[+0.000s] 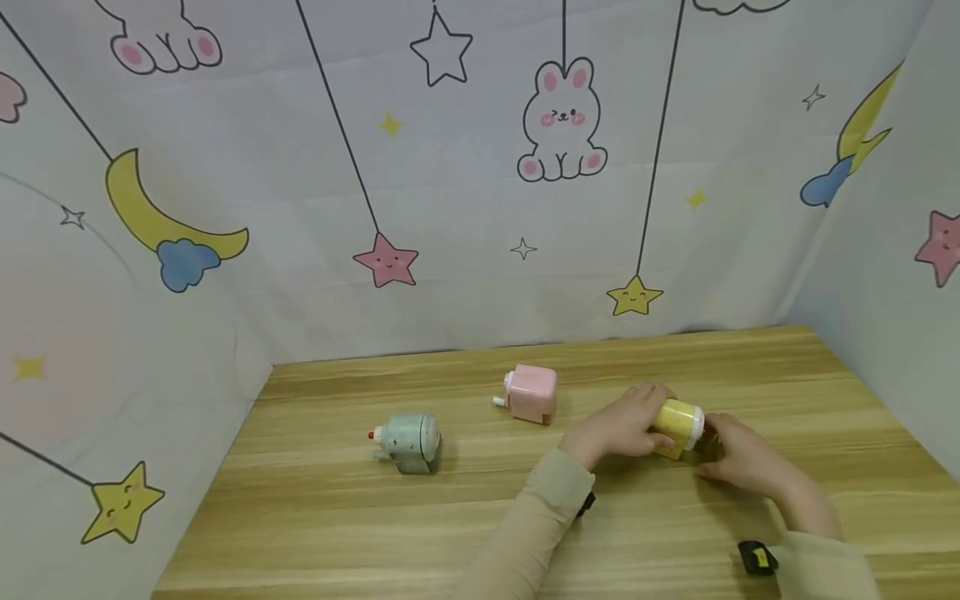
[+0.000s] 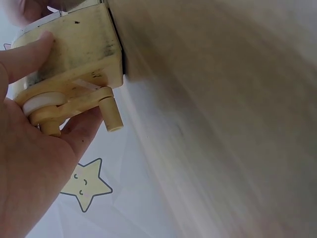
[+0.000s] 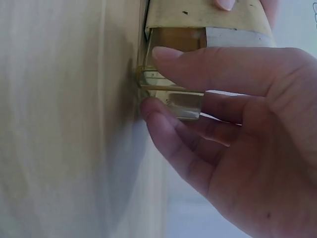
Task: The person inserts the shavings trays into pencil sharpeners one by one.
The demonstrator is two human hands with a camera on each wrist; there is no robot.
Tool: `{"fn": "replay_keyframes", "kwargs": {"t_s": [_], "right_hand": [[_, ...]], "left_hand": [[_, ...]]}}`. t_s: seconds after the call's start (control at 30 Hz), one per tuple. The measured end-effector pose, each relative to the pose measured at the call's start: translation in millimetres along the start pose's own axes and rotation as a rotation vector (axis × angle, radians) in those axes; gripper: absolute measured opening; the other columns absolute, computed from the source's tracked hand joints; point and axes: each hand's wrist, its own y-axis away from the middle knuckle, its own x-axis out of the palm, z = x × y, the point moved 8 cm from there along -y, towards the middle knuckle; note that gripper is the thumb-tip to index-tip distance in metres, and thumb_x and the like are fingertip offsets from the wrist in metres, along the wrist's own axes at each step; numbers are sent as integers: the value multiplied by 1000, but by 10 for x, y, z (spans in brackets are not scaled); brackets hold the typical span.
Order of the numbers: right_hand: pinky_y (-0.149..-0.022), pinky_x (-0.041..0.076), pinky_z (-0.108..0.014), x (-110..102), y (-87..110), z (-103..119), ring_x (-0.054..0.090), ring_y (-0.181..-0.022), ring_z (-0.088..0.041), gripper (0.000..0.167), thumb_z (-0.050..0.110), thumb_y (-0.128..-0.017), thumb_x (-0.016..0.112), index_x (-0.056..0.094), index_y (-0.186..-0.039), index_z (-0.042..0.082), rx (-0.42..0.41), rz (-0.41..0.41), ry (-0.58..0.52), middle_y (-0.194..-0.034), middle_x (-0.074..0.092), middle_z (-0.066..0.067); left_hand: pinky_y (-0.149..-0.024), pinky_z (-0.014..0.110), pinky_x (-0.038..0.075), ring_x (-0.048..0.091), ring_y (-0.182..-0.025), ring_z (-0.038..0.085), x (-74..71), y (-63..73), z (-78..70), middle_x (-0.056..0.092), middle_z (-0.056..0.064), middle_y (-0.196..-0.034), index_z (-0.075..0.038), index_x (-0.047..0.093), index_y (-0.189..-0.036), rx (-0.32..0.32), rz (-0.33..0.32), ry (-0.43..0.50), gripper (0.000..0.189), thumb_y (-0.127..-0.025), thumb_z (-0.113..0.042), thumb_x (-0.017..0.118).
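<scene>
A yellow crank pencil sharpener [image 1: 678,423] lies on the right part of the table, gripped by my left hand [image 1: 626,423]. In the left wrist view, the thumb presses one side of its smudged body [image 2: 74,49] and fingers reach behind it. The crank handle [image 2: 111,115] is near that palm. At the sharpener's other end, my right hand [image 1: 742,457] pinches the clear shavings drawer [image 3: 185,105] between thumb and fingers. The drawer sticks partly out of the body.
On the wooden table [image 1: 337,533], a pink crank sharpener [image 1: 534,392] stands at the back middle and a green one [image 1: 408,442] stands further left. A printed cloth [image 1: 465,167] closes off the back and sides. Black straps [image 1: 757,558] are at the wrists.
</scene>
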Motion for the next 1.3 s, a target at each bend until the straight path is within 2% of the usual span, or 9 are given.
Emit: {"fn": "replay_keyframes", "kwargs": {"t_s": [0.17,0.3,0.47,0.7,1.03,1.3], "right_hand": [[-68,45,-31,7,22,-24,54,-87,-23,61,11,-75,79,50,-122,-13,7,8,-33,-108,59,-24],[-63,41,-23,15,19,-17,51,-82,-18,58,12,-76,78,51,-121,-12,2,10,-39,-104,60,-19],[-62,42,-23,22,2,1,51,-78,-16,53,12,-76,79,52,-118,-9,2,7,-53,-98,60,-12],[-61,45,-24,18,-7,-31,55,-80,-16,57,14,-78,78,50,-120,-12,39,17,-80,-102,62,-18],[-62,44,-24,15,13,-31,55,-80,-16,55,17,-77,79,53,-116,-12,59,19,-71,-102,61,-18],[-62,45,-24,19,-1,-28,55,-80,-16,56,18,-78,79,53,-118,-11,72,32,-73,-101,63,-15]], "left_hand": [[-84,13,37,47,-102,7,3,3,14,48,-4,-124,-17,40,-134,-3,7,29,53,-91,-40,62],[-83,13,38,47,-101,7,-1,13,17,48,-4,-122,-18,40,-134,-10,9,53,52,-92,-41,60],[-82,13,37,47,-100,7,-11,16,9,48,-4,-122,-18,40,-134,-7,9,49,51,-92,-41,60],[-82,13,37,47,-100,7,-28,17,4,49,-4,-122,-17,41,-134,-6,4,43,52,-92,-40,61],[-83,13,37,47,-101,7,-9,9,4,49,-4,-124,-17,41,-135,-8,0,35,52,-92,-40,60],[-82,13,37,47,-101,7,-9,1,15,49,-4,-124,-17,42,-133,-3,-7,47,50,-92,-39,61]]}}
